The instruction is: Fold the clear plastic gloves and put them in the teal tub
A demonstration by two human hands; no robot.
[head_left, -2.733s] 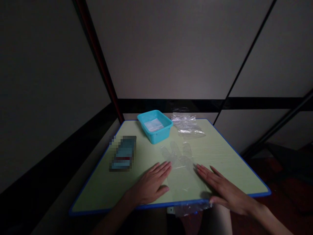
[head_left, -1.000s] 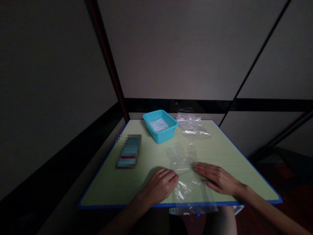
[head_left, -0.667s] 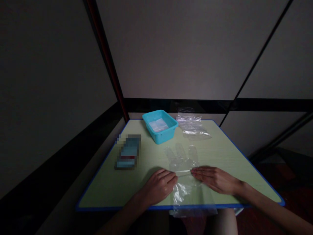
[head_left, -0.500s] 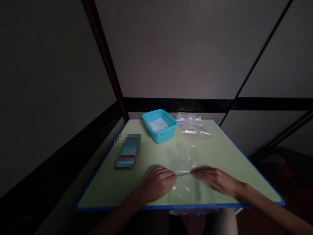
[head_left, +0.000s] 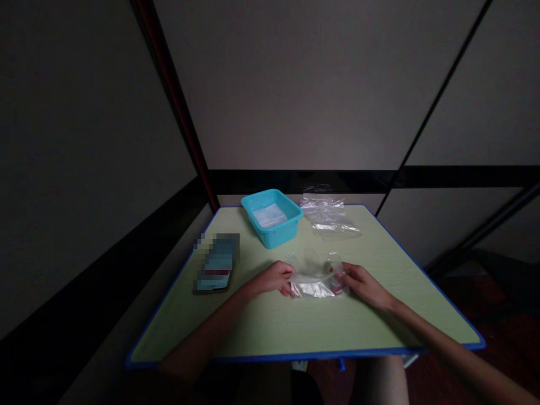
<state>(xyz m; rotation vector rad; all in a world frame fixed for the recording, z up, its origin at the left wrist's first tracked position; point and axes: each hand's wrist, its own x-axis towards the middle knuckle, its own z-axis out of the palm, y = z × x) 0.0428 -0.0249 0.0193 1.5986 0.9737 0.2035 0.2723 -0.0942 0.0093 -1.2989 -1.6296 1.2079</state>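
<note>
A clear plastic disposable glove (head_left: 313, 286) is stretched between my two hands, its lower part folded up over its middle. The finger parts point away from me toward the back of the table. My left hand (head_left: 276, 277) pinches the glove's left edge. On the other side, my right hand (head_left: 358, 283) grips the right edge, and some of its fingers show through the thin film. Both hands are just above or on the tabletop; I cannot tell which.
Behind the glove stands a turquoise plastic basket (head_left: 283, 232) with white, flat material inside. Crumpled clear plastic (head_left: 331, 216) lies at the back right. A pixelated phone-like object (head_left: 217, 264) rests at the left. The pale table (head_left: 253, 332) has a blue edge and meets a wall.
The glove's lower part, which hung over the table's front edge, has been folded up toward the fingers. Both hands moved away from me, now gripping the sides.
</note>
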